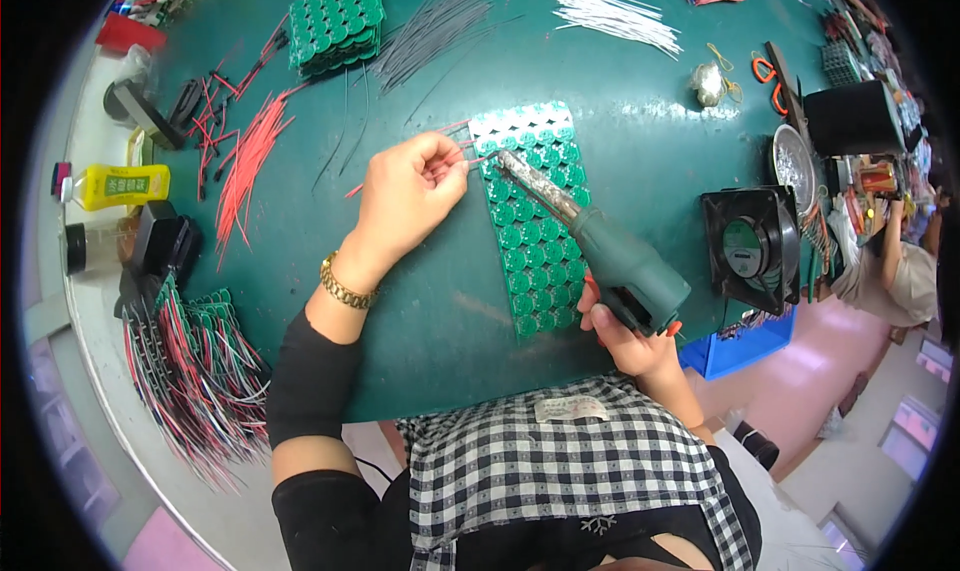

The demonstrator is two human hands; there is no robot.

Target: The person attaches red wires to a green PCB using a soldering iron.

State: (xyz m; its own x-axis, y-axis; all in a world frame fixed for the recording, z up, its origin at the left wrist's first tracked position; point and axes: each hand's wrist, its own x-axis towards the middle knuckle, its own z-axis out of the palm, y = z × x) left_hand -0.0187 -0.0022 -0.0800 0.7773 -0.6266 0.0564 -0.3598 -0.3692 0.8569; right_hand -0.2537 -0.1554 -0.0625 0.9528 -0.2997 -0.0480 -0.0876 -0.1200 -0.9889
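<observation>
Dark green and slightly glossy, the bench (420, 301) fills most of the view, with a pinkish floor showing beyond its right side. On its middle lies a panel of round green circuit boards (535, 236), its long side running from far to near, probably so that both hands can reach its far-left edge. At that edge the left hand (410, 191) pinches a thin red wire (478, 160) between thumb and fingertips, seemingly to steady its end at the board. The right hand (625, 341) is wrapped around the handle of a green soldering tool (630, 266), which slants far and left so that its tip comes to the wire's end; whether they touch, I cannot tell.

Loose red wires (252, 166) lie to the left, likely sorted by colour from the grey wires (435, 36) and white wires (612, 16) on the far side. A black fan (752, 249) stands to the right, perhaps for the fumes.

At the left edge, a clear bottle (125, 186) holds yellow liquid. On the right, a round metal dish (793, 161) has greyish contents, too small to identify. Below the bench, a blue crate (745, 349) holds what look like wires.
</observation>
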